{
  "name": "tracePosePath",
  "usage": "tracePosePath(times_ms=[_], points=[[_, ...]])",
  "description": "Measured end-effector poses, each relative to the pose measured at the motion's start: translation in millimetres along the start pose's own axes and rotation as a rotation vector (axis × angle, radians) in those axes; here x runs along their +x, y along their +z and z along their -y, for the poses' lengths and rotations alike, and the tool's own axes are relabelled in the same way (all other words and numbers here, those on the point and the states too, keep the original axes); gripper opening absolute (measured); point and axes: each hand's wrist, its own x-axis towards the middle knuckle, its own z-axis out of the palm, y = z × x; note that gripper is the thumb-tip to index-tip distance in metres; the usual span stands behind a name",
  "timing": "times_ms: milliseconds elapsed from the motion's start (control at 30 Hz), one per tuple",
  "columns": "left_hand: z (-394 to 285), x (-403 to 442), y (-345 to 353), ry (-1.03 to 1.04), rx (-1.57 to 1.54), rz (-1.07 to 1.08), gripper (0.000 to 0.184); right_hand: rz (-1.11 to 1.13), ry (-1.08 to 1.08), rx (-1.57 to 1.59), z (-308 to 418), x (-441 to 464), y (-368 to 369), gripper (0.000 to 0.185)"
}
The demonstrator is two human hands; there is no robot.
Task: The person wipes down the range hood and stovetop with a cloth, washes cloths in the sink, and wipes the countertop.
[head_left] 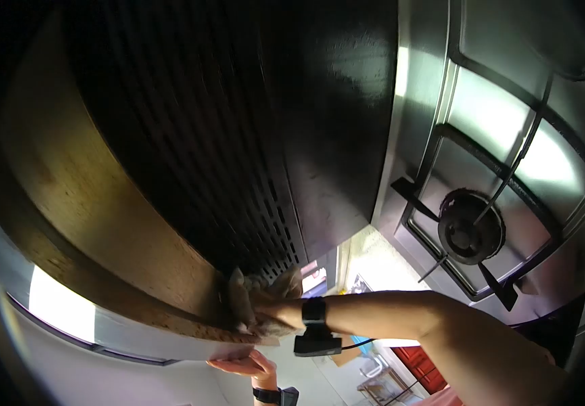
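Observation:
My right hand (pixel 275 308) reaches up to the slotted underside of a range hood (pixel 204 135), closed around a greyish crumpled cloth (pixel 242 301). The cloth presses against the corner where the dark slotted panel meets the stained, yellowish metal rim (pixel 103 196); part of the fingers is hidden by it. Lower in the view, my left hand (pixel 248 365) is held with its fingers stretched out, close to the hood's outer edge. Whether it touches the edge cannot be told. Both wrists carry a black strap with a small device.
A gas stove (pixel 414 264) with a black burner (pixel 472 227) and a pan support (pixel 502 162) lies to the right, below the hood. A red object (pixel 417 365) and a white-framed rack (pixel 380 386) stand in the background. A cable runs from the right wrist device.

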Motion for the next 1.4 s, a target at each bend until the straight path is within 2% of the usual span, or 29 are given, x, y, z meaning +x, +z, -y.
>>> tracePosePath(times_ms=[33,67,100,167,233,267,333,400,533,767,967,1067,1400], points=[[0.6,0.5,2.7,-0.002,-0.027,-0.017,0.090,0.385,-0.160,0.312,7.2,15.2,-4.1,0.022],[0.3,0.3,6.1,-0.006,-0.057,-0.029,0.089,0.179,0.015,-0.004,-21.6,27.9,-11.3,0.023],[1.5,0.3,5.7,-0.012,-0.081,-0.035,0.088,0.032,0.242,-0.282,-17.6,30.9,-3.0,0.026],[7.0,-2.5,3.3,0.026,-0.035,-0.058,0.087,-0.021,0.371,-0.443,-7.7,38.5,9.2,0.025],[4.3,7.4,11.3,0.073,-0.102,-0.118,0.086,-0.043,0.288,-0.486,5.6,36.4,13.5,0.025],[3.3,7.0,8.5,0.085,-0.121,-0.076,0.087,-0.050,0.237,-0.501,8.3,35.4,11.8,0.025],[10.6,4.8,10.1,0.100,-0.020,-0.136,0.088,-0.058,0.192,-0.508,6.0,30.9,6.2,0.026],[15.6,2.2,-4.0,0.092,0.128,-0.041,0.090,-0.069,0.199,-0.481,4.5,19.2,2.5,0.026],[-2.0,17.1,10.0,0.013,-0.123,-0.088,0.089,-0.103,0.215,-0.453,22.1,3.0,-16.9,0.027],[-0.4,17.2,11.1,0.020,-0.150,-0.090,0.088,-0.143,0.277,-0.429,24.7,-28.1,-43.7,0.028],[4.5,17.5,10.8,0.087,-0.102,-0.115,0.087,-0.080,0.156,-0.638,20.5,7.0,-13.7,0.029],[-0.8,20.9,9.9,0.087,-0.066,-0.110,0.087,-0.068,0.160,-0.748,18.0,29.1,-8.1,0.030],[0.9,19.8,10.6,0.108,0.013,-0.115,0.086,-0.302,0.113,-0.737,-23.3,47.3,-13.7,0.035]])
